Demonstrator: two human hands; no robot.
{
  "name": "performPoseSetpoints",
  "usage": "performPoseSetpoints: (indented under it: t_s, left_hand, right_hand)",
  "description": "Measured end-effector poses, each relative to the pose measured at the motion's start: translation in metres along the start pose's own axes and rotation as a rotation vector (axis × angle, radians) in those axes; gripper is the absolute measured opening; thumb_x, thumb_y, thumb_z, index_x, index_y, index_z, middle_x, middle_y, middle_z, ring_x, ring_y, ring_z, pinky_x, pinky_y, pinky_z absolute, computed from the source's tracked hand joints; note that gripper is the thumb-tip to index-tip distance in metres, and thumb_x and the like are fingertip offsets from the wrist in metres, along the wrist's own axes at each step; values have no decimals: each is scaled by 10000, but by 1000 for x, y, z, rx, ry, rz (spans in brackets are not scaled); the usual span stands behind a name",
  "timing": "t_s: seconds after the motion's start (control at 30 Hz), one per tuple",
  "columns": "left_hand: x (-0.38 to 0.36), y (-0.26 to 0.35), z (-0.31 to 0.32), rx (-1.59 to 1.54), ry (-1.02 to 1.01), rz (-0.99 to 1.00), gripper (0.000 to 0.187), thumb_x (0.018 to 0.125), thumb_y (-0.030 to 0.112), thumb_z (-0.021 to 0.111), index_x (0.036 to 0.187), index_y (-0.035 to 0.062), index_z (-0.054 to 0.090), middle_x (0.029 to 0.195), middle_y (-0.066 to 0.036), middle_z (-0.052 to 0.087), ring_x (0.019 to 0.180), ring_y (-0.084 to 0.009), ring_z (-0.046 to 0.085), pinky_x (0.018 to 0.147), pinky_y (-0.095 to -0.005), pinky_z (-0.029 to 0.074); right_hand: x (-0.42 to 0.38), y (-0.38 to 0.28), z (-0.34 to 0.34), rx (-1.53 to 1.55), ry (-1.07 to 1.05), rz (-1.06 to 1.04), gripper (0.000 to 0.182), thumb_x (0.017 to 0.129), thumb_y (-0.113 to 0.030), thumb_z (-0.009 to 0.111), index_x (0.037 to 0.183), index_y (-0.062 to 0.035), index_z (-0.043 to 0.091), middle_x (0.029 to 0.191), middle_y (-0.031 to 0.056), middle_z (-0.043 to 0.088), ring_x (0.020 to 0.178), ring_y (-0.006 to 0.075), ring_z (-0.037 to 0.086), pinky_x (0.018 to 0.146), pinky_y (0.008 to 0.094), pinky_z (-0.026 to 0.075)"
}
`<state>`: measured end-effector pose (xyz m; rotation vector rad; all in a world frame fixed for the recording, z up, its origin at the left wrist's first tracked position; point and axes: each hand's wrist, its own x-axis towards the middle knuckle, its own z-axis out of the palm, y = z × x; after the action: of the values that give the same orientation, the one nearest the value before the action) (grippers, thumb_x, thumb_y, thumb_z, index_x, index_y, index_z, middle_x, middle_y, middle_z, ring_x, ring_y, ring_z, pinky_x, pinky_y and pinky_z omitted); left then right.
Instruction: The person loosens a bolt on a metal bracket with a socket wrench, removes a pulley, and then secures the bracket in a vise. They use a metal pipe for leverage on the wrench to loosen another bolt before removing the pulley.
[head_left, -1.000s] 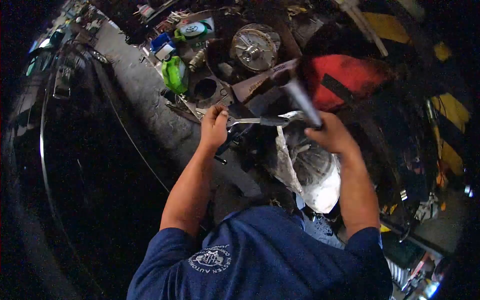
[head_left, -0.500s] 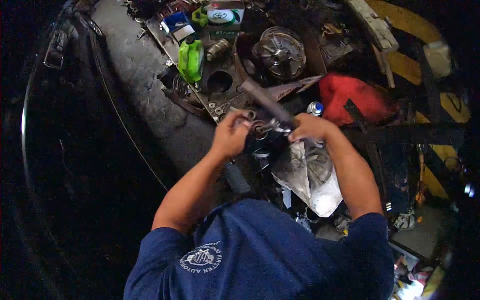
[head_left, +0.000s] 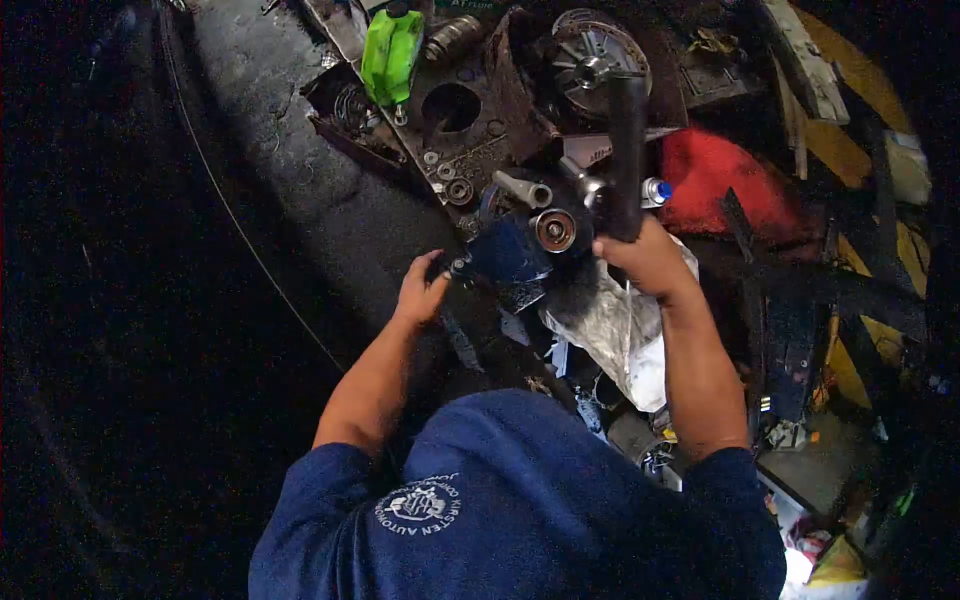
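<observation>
My left hand (head_left: pixel 422 290) has its thumb and forefinger apart beside the metal knob (head_left: pixel 458 268) of a dark blue vise (head_left: pixel 510 250). A round metal part with a brown ring inside (head_left: pixel 555 231) sits by the vise, below a pale metal tube (head_left: pixel 522 189). My right hand (head_left: pixel 645 262) is closed round the lower end of a dark bar-shaped tool (head_left: pixel 627 150), held roughly upright. Shiny metal shows at the tool's left, and its exact shape is unclear.
A green bottle (head_left: pixel 391 55), a finned round metal drum (head_left: pixel 600 70) and small rings (head_left: pixel 458 191) lie on the bench (head_left: pixel 480 150). Red cloth (head_left: pixel 730 185) and a blue-capped can (head_left: pixel 656 192) are at the right. A dirty white bag (head_left: pixel 625 330) hangs near my right forearm.
My left hand has moved down and left, away from the round part. My right hand has shifted right, and its tool has swung from slanting to upright. The view has shifted too.
</observation>
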<state>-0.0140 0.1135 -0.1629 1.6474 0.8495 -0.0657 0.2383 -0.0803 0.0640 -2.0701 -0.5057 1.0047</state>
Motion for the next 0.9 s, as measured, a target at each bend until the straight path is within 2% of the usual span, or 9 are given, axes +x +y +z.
performPoseSetpoints:
  t_s: [0.07, 0.1, 0.17, 0.27, 0.4, 0.47, 0.73, 0.83, 0.9]
  left_hand:
    - [-2, 1, 5, -36, 59, 261, 450, 800, 239, 650, 1194, 44, 553, 1184, -165, 539, 1109, -315, 536, 914, -341, 436]
    - [-3, 1, 7, -38, 72, 266, 450, 800, 239, 650, 1194, 44, 553, 1184, -165, 539, 1109, -315, 536, 914, -341, 436]
    - [-7, 5, 8, 8, 48, 437, 430, 797, 242, 667, 1169, 48, 574, 1125, -153, 552, 1075, -302, 549, 900, -346, 447]
    - [-16, 34, 12, 166, 134, 361, 409, 791, 246, 685, 1128, 34, 592, 1125, -146, 557, 1069, -301, 554, 886, -366, 458]
    - [-10, 39, 16, 256, 167, 339, 395, 794, 247, 690, 1103, 19, 596, 1124, -147, 559, 1023, -319, 568, 867, -375, 469]
    - [-7, 37, 17, 376, 197, 519, 380, 795, 245, 689, 1076, 6, 600, 1097, -151, 573, 984, -339, 572, 845, -375, 474]
    - [-25, 90, 13, 32, 428, 353, 333, 821, 234, 661, 1054, 14, 572, 941, -165, 618, 855, -314, 612, 760, -377, 485]
    - [-20, 115, 13, -175, 468, 249, 308, 856, 237, 610, 1054, 11, 542, 923, -166, 620, 833, -267, 613, 761, -357, 475]
    - [-6, 128, 18, -179, 643, 283, 325, 863, 252, 595, 1069, 10, 526, 895, -152, 623, 807, -271, 608, 755, -366, 470]
  right_hand:
    - [6, -33, 7, -381, 48, 103, 545, 710, -238, 709, 1176, -27, 520, 963, 216, 638, 925, 344, 621, 844, 412, 474]
    - [14, -34, 12, -387, 45, 90, 545, 710, -238, 709, 1176, -27, 520, 963, 216, 638, 925, 344, 621, 844, 412, 474]
    - [36, -32, 15, -499, 113, -136, 463, 732, -209, 665, 1127, -12, 528, 984, 243, 634, 951, 395, 607, 843, 437, 477]
    - [69, -39, 28, -728, 74, -228, 388, 743, -168, 651, 1042, 40, 517, 918, 234, 621, 860, 338, 620, 729, 397, 476]
    - [96, -54, 49, -777, -87, -205, 401, 725, -180, 673, 1033, 32, 527, 982, 257, 613, 956, 395, 592, 797, 428, 465]
    - [97, -61, 51, -814, -139, -240, 405, 718, -190, 681, 1024, 32, 534, 994, 255, 613, 961, 392, 593, 800, 427, 468]
    - [95, -75, 52, -846, -310, -211, 459, 696, -281, 731, 1013, 13, 580, 970, 233, 644, 940, 393, 616, 823, 423, 485]
    - [99, -60, 60, -995, -148, -287, 497, 691, -308, 745, 1035, 13, 583, 959, 238, 651, 939, 389, 626, 841, 421, 491]
    - [85, -69, 66, -1027, -27, -195, 485, 699, -305, 737, 1029, 16, 585, 986, 253, 644, 955, 386, 626, 854, 434, 491]
